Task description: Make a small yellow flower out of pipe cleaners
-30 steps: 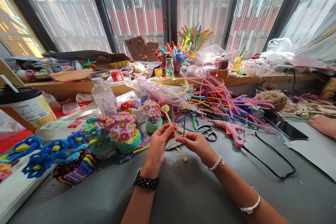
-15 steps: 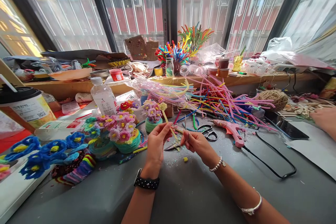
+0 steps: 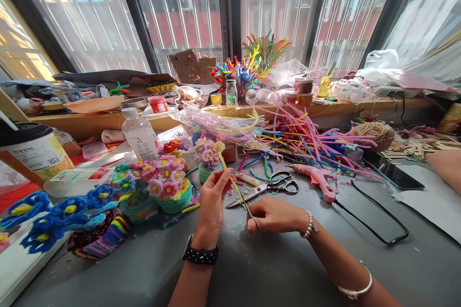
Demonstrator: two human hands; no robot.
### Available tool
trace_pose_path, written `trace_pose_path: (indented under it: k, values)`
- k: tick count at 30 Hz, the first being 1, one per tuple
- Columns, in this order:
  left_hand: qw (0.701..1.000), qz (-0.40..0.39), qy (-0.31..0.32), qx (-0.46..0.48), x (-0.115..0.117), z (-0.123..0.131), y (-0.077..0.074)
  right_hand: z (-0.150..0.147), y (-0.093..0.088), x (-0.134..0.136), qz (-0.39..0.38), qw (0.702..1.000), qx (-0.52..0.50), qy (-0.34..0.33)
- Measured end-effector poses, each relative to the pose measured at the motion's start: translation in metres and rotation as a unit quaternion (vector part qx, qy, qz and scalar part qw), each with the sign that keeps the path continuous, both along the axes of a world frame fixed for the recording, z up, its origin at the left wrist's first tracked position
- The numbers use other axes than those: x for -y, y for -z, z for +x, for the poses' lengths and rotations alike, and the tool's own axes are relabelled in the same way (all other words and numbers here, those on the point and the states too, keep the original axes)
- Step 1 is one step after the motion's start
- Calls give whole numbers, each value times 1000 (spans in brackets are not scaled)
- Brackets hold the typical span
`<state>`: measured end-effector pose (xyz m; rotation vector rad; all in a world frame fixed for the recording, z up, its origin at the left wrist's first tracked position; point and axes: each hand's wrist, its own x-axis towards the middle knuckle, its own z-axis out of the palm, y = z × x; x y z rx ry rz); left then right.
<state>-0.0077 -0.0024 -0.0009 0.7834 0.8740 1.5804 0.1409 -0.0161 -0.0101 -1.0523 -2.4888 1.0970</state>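
Observation:
My left hand [image 3: 212, 199] pinches the stem of a small yellow pipe-cleaner flower [image 3: 219, 147], whose head points up and away from me. My right hand [image 3: 275, 215] is closed low on the grey table [image 3: 252, 268], gripping the lower end of the same thin stem [image 3: 248, 211]. A pair of scissors [image 3: 268, 186] lies just beyond my right hand. Finished pink and purple pipe-cleaner flower pots [image 3: 167, 182] stand left of my left hand.
A pink glue gun [image 3: 317, 180] with a black cord [image 3: 378, 230] lies to the right. Loose pipe cleaners [image 3: 298, 139], a twine ball [image 3: 372, 135], a phone [image 3: 392, 175], a plastic bottle [image 3: 140, 135] and blue flowers [image 3: 54, 208] crowd the table. Another person's hand [image 3: 448, 165] rests at the right edge.
My right hand has dropped down to the table and slid to the lower end of the stem. The flower now leans further left. The scissors show in full.

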Motion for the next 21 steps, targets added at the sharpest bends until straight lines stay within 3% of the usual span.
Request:
trace_pose_path:
  k: [13,21]
  values:
    - [999,9,-12,-32,0,0,1,-2,-1,2,5,999,-33,8]
    - [1000,20,-14,-16,-1,0,3,-7,4,2,-12,996,-68,57]
